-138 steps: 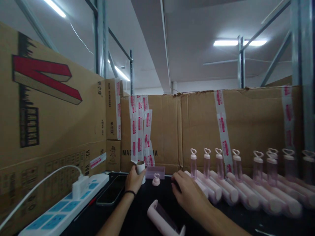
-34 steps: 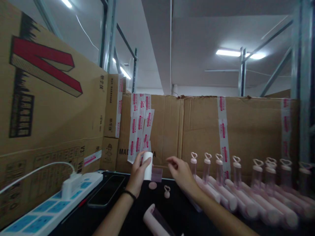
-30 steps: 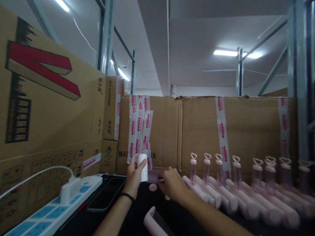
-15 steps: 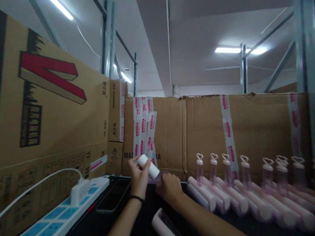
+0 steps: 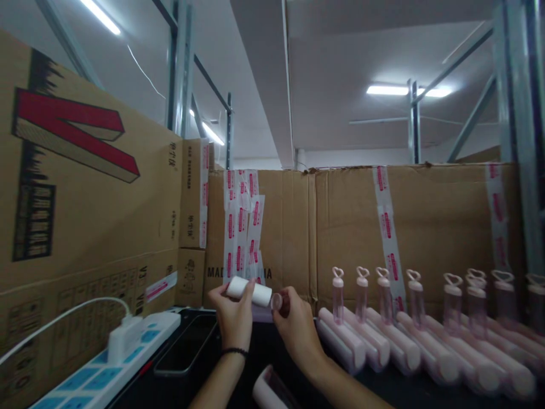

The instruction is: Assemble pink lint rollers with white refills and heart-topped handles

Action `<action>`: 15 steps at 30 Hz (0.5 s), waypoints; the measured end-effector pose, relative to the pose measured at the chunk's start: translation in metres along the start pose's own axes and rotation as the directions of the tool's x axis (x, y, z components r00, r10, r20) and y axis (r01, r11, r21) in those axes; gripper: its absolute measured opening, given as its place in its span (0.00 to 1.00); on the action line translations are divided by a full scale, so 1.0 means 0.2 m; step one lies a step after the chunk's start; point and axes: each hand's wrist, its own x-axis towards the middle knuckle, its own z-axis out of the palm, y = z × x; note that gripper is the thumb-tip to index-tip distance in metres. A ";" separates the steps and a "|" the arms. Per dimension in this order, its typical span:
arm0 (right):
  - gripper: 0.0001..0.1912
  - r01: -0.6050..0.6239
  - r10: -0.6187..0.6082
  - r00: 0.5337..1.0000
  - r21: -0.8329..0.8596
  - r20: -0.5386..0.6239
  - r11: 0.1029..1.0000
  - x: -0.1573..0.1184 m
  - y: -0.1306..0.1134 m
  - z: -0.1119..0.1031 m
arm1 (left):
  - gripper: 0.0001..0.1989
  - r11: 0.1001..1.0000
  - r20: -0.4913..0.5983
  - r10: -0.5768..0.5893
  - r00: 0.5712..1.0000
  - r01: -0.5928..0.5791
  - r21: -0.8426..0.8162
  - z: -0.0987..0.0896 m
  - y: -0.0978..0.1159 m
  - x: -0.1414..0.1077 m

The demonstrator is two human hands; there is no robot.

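Note:
My left hand [image 5: 234,315] is closed around a white cylindrical roll [image 5: 250,291], tilted slightly down to the right. At the roll's right end, my right hand [image 5: 296,324] pinches a small round pinkish piece [image 5: 276,301]; I cannot tell whether it touches the roll. A pale purple translucent object [image 5: 261,314] shows partly behind the hands, its kind unclear. Below them, a pink cylinder with a clear cover [image 5: 268,389] lies on the black table, cut off by the frame's lower edge.
Several pink cylinders [image 5: 344,341] lie in a row at right, with clear pink tubes topped by heart-shaped loops [image 5: 338,295] standing at their far ends. At left are a phone [image 5: 187,345] and a power strip [image 5: 140,343] with a plugged-in charger. Cardboard [image 5: 289,227] walls the back.
The white roll has turned closer to horizontal. My right hand has come up beside its right end, and the small round piece now shows in its fingers. The view has shifted slightly.

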 end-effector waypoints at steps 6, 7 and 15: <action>0.13 0.001 -0.001 1.000 0.172 -0.003 0.985 0.00 -0.01 -0.03 | 0.30 1.000 0.043 -0.026 0.999 0.026 0.008 0.03 0.02 -0.02; 0.12 -0.003 0.006 1.000 0.190 -0.013 0.982 0.00 0.00 -0.04 | 0.30 0.999 0.052 -0.044 0.998 0.045 -0.004 0.04 0.02 -0.02; 0.10 0.005 0.006 0.999 0.276 -0.040 0.961 0.01 0.03 -0.08 | 0.26 0.962 0.174 -0.209 0.962 0.234 -0.142 0.06 0.06 -0.06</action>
